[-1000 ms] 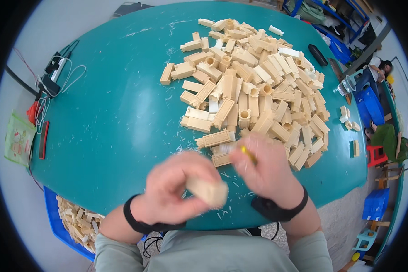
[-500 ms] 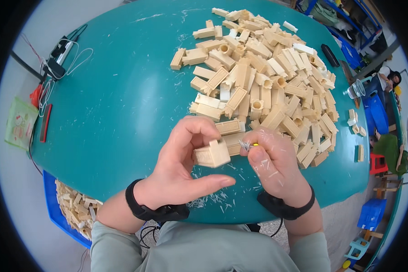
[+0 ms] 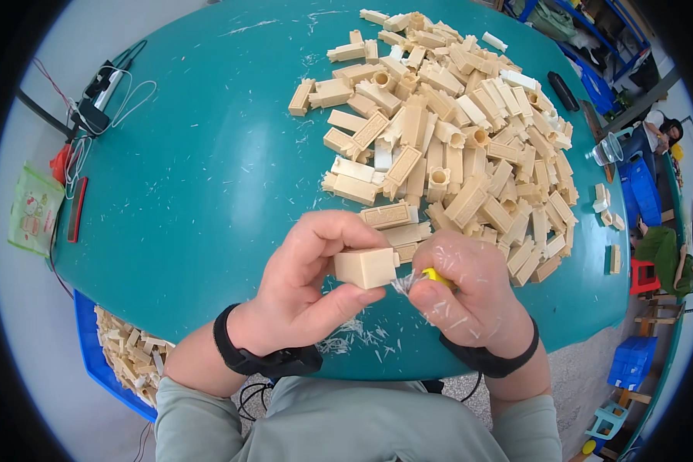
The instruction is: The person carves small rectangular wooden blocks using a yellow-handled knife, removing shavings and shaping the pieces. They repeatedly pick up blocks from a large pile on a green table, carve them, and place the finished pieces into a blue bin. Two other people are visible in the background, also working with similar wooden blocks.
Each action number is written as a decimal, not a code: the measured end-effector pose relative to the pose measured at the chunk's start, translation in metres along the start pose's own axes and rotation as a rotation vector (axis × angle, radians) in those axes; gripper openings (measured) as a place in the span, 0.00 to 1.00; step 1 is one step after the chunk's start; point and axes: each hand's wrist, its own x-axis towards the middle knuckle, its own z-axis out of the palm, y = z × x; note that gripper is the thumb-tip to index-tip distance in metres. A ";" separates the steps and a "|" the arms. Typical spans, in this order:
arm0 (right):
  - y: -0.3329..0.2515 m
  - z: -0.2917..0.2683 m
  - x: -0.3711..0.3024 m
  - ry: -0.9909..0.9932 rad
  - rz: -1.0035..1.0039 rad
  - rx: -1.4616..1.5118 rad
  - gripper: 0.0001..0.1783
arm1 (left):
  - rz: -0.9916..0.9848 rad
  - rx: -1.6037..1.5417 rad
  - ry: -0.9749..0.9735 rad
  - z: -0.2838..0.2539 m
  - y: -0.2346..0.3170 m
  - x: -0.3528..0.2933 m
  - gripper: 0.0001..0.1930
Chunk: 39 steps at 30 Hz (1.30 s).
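My left hand (image 3: 299, 286) is closed around a cream plastic block (image 3: 364, 268), thumb below and fingers above, with a plain flat end turned toward me. Close to the block's right end, my right hand (image 3: 471, 291) grips a yellow-handled trimming tool (image 3: 436, 277), mostly hidden in the fist. A tuft of pale shavings (image 3: 403, 283) covers its tip, so the blade's shape cannot be made out. More slivers stick to the right hand's skin. Just beyond both hands lies a large heap of similar cream blocks (image 3: 412, 123), some showing round holes. Loose shavings (image 3: 354, 336) litter the table below my hands.
The green table (image 3: 185, 192) carries a black cylindrical object (image 3: 563, 92), a clear cup (image 3: 610, 148) and a few separate blocks (image 3: 602, 202) at right. A blue bin (image 3: 92, 346) of pieces stands lower left. A power strip (image 3: 104, 88) with cables lies at left. People are far right.
The block has been turned in my left hand, and the thumb now presses against it. My right hand has lowered slightly, bringing the tool tip near the block and showing more yellow.
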 end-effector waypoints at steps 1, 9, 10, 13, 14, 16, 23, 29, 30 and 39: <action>0.000 0.000 0.000 -0.005 -0.006 -0.005 0.15 | -0.008 -0.007 -0.036 -0.003 0.000 0.000 0.19; 0.002 0.000 0.001 0.013 -0.045 -0.070 0.15 | -0.035 -0.001 -0.063 -0.003 0.003 -0.002 0.16; 0.005 -0.001 0.000 0.028 -0.052 -0.075 0.15 | -0.044 -0.011 -0.079 -0.002 0.005 -0.001 0.16; 0.005 -0.004 0.002 0.031 -0.058 -0.130 0.15 | -0.070 -0.061 -0.081 -0.001 0.003 -0.003 0.15; 0.005 -0.005 0.003 0.026 -0.057 -0.155 0.15 | -0.078 -0.081 -0.075 -0.001 0.002 -0.004 0.15; 0.011 -0.004 0.003 0.099 -0.016 -0.204 0.15 | -0.054 -0.077 -0.177 -0.003 0.006 -0.002 0.15; 0.001 -0.009 0.002 0.088 0.166 0.050 0.13 | -0.133 -0.131 -0.109 -0.003 0.014 0.003 0.19; -0.010 -0.007 0.002 0.040 0.232 0.127 0.14 | 0.094 0.064 0.015 -0.005 0.002 0.004 0.16; -0.010 -0.006 0.001 0.033 0.242 0.123 0.14 | 0.104 0.060 0.048 -0.005 0.000 0.003 0.16; -0.004 0.004 -0.001 0.044 0.235 0.076 0.14 | 0.328 0.655 0.126 -0.006 0.006 0.007 0.16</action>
